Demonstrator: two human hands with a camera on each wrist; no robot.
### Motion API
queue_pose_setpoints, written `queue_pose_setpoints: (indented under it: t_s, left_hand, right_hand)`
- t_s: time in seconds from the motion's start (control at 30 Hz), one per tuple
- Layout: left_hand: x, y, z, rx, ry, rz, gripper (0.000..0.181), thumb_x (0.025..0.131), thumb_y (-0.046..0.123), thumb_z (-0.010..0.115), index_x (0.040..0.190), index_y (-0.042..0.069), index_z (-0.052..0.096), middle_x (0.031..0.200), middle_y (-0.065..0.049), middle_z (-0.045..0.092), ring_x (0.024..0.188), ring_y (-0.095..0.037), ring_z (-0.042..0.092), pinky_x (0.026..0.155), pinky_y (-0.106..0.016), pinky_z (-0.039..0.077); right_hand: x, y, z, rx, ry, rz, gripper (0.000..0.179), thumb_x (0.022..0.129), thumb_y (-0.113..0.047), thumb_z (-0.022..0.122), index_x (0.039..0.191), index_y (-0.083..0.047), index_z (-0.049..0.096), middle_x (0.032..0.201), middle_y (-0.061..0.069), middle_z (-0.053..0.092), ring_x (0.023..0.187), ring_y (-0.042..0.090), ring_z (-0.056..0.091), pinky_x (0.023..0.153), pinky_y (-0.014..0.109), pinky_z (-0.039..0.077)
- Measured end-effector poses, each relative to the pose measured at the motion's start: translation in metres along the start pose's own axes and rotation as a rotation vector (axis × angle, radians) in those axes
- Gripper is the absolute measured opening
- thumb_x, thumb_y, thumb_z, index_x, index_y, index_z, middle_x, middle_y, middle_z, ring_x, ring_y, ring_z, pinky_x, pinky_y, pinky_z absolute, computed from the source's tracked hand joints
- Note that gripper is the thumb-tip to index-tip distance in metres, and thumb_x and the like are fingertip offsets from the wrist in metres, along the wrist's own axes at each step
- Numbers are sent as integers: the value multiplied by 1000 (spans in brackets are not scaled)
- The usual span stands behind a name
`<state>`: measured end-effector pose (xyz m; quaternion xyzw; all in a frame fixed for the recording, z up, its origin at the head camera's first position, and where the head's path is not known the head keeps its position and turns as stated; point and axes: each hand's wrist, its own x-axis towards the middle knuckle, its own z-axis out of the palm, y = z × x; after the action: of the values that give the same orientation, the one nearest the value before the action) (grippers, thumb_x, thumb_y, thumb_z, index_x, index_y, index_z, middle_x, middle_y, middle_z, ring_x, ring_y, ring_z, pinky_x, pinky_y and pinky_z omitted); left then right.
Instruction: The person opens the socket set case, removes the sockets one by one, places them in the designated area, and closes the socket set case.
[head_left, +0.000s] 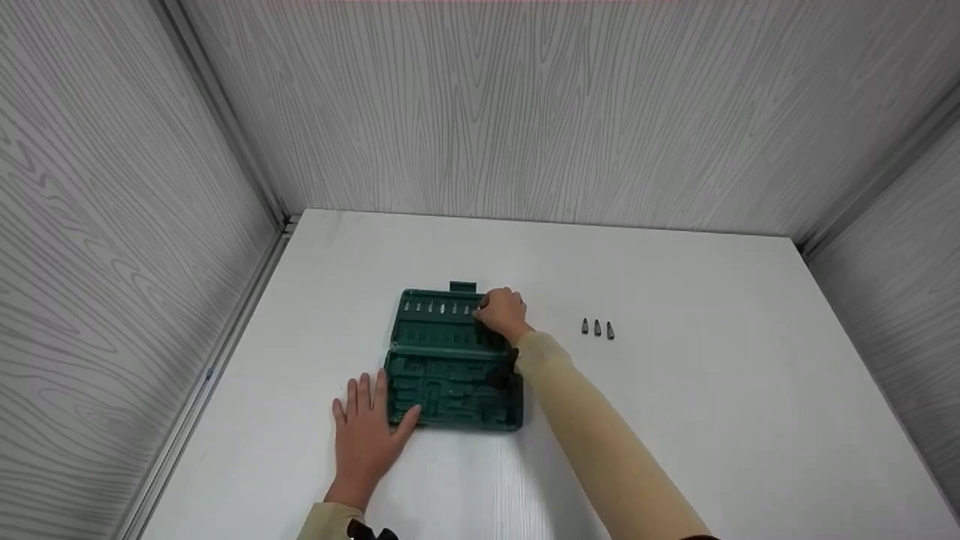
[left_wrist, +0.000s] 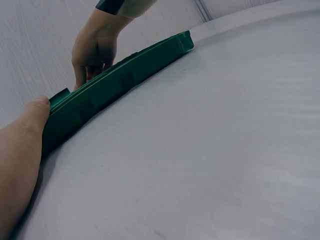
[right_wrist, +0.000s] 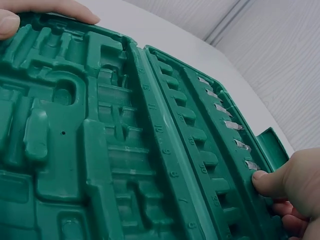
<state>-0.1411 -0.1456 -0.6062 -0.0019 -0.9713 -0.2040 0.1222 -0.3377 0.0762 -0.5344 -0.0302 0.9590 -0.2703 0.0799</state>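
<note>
Green case [head_left: 442, 350]: lies open on white table [head_left: 712, 412], lid [right_wrist: 205, 112] on far side, base toward person. Row of bits [right_wrist: 233, 125] seated near lid's far edge, 6 visible in R wrist view; row runs L–R, each bit's long axis approx. near–far.

R hand [head_left: 502, 311]: at R end of row, fingers curled, thumb tip against lid just beside last visible bit. Whether a bit is pinched: cannot tell, fingertips hidden.

L hand [head_left: 364, 442]: fingers straight & spread on table along case's L side; thumb out at near-L corner, touching case edge per L wrist view.

Loose bits [head_left: 598, 328]: qty 3, side by side on table, apart from case. Key relation: they lie to R of R-hand fingers & slightly nearer person. Long axes approx. near–far, narrow ends away, i.e. roughly parallel to seated bits. R hand clearly the nearer; L hand on opp. side of case.
</note>
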Motion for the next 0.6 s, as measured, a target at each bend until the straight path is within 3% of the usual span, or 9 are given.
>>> queue_pose_setpoints:
  t_s: [0.2,0.6]
  left_hand:
    - [0,1,-1,-12,8,12,88,85,69,41,148,10,24,148,-22,24,137,-39,14,104,-60,7]
    - [-1,0,-2,-13,-4,6,88,85,70,38,149,12,22,149,-21,22,138,-37,11,105,-59,5]
  right_hand:
    - [0,5,1,66,29,18,21,85,-23,67,98,-6,70,99,6,63,97,26,50,91,43,36]
    - [-3,4,0,96,38,-10,24,88,-22,65,102,-4,70,99,7,63,95,24,49,90,41,38]
